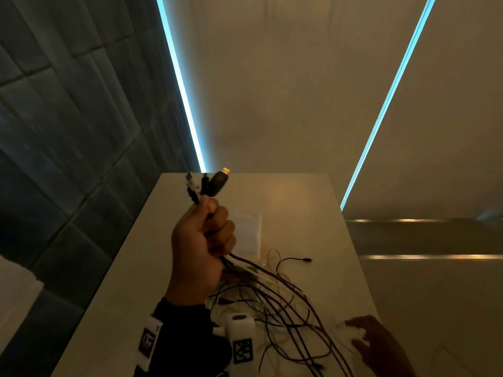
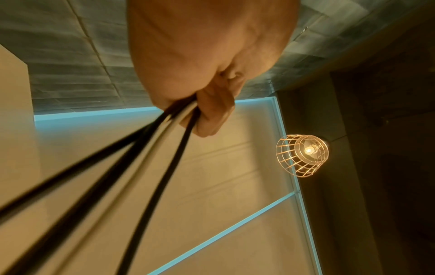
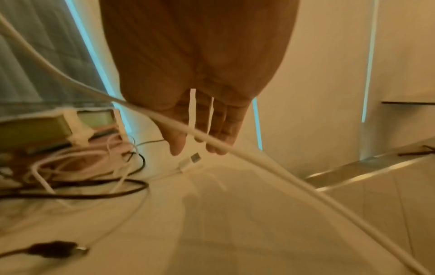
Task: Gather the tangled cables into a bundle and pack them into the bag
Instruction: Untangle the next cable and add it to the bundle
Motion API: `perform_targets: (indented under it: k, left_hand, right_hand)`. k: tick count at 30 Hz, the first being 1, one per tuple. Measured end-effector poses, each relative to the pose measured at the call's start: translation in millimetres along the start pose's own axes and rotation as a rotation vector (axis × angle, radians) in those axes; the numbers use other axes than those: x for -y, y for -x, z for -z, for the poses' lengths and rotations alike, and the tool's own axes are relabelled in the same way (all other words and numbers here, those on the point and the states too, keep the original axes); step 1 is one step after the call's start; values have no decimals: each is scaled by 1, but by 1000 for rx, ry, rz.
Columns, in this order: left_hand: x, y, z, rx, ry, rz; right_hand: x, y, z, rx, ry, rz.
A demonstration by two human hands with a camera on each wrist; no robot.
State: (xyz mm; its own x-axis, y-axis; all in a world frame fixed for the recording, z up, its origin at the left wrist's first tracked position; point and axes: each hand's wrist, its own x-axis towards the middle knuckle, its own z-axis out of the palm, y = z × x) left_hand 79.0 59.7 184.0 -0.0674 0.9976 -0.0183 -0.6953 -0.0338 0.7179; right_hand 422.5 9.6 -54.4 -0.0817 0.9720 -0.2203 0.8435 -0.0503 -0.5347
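Note:
My left hand (image 1: 202, 240) is raised over the white table (image 1: 299, 202) and grips a bunch of cables (image 1: 275, 289) in its fist (image 2: 212, 104). Several plug ends (image 1: 209, 183), one a USB plug with a gold tip, stick up out of the fist. The dark and white cable lengths (image 2: 132, 167) trail down to the table in a loose tangle. My right hand (image 1: 373, 341) hovers low at the table's near right with straight, spread fingers (image 3: 212, 126), and a white cable (image 3: 235, 147) runs across in front of them. A pale flat bag (image 1: 249, 232) lies behind the left hand.
A white USB plug (image 3: 191, 161) lies on the table under the right hand, with more looped cables (image 3: 89, 167) and a black plug (image 3: 56, 247) to its left. A padded grey wall (image 1: 54, 131) stands left and a shelf edge (image 1: 435, 238) lies right.

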Motion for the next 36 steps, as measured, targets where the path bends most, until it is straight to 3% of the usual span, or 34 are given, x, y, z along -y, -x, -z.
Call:
perform_targets:
  k: [2, 7, 10, 15, 19, 23, 25, 28, 31, 33, 36]
  left_hand:
    - [8, -1, -4, 25, 1, 25]
    - [17, -3, -5, 30, -37, 64]
    - [20, -4, 1, 7, -80, 65]
    - [33, -7, 8, -46, -186, 69]
    - [53, -7, 8, -59, -436, 107]
    - [81, -8, 12, -84, -710, 183]
    - [89, -7, 10, -31, -811, 193]
    - [92, -3, 5, 100, -899, 148]
    - [90, 0, 4, 29, -840, 116]
    - [87, 0, 4, -25, -657, 136]
    - [81, 2, 0, -39, -522, 87]
  right_hand:
    - [-5, -18, -15, 122, 140, 63]
    - [-27, -38, -27, 216, 234, 100]
    - [-25, -48, -16, 74, 172, 168]
    - [46, -52, 28, 51, -147, 152]
    - [105, -60, 55, -108, -348, 324]
    - [168, -58, 81, -134, -556, 491]
    - [193, -55, 88, -140, -739, 523]
    - [218, -51, 87, -180, -929, 525]
    - [221, -52, 76, -289, -987, 456]
    - [216, -53, 66, -230, -978, 390]
    - [211, -46, 49, 51, -936, 430]
